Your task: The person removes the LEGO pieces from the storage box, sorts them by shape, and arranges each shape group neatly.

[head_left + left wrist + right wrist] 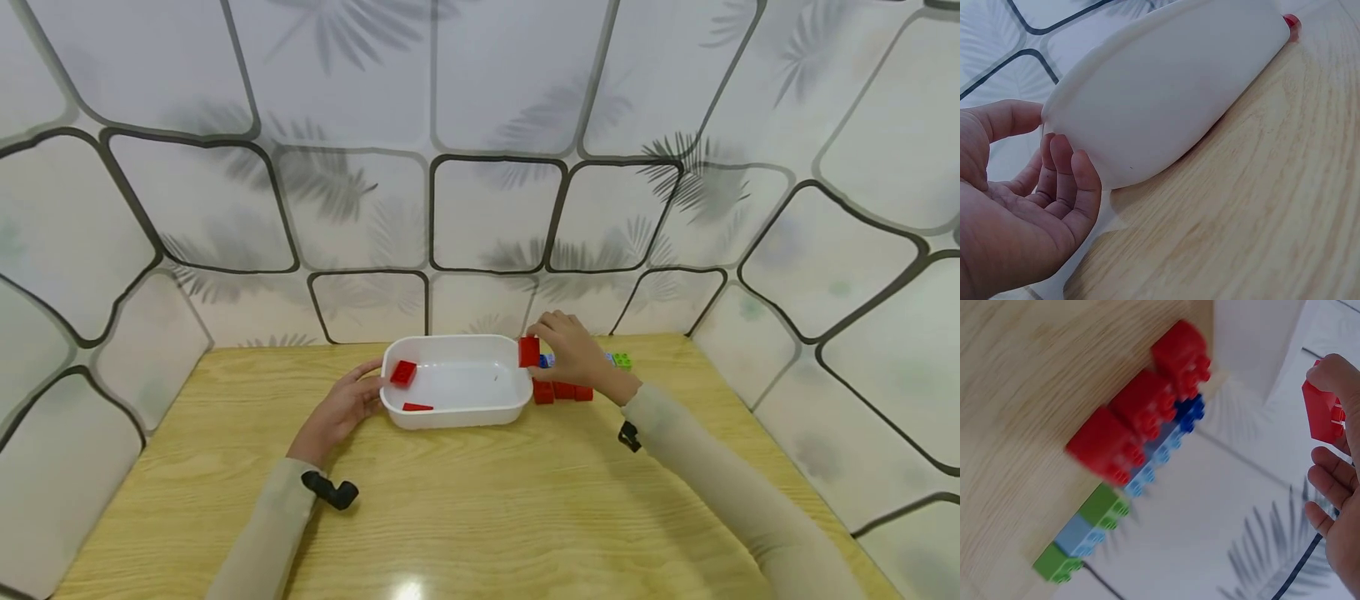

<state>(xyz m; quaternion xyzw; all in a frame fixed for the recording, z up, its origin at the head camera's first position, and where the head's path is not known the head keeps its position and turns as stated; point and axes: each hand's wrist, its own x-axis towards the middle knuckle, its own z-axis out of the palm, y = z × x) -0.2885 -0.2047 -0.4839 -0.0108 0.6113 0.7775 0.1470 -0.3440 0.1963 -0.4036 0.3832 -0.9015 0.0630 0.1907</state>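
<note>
My right hand (570,346) pinches a red toy brick (528,352) between thumb and fingers, held up at the right end of a white plastic tub (456,421). In the right wrist view the brick's studs face the palm and the lower fingers are loosely bent. My left hand (348,408) is at the tub's left end, its fingertips touching the wall and rim with the fingers loosely bent. Inside the tub, a red brick (403,373) lies at the left, and a sliver of another red piece (417,407) shows by the near wall.
Right of the tub stands a row of red bricks (1107,444). Behind and beside them are a dark blue brick (1188,412), light blue bricks (1075,534) and green bricks (1102,506). A patterned wall covering (487,212) rises behind the wooden table (480,500).
</note>
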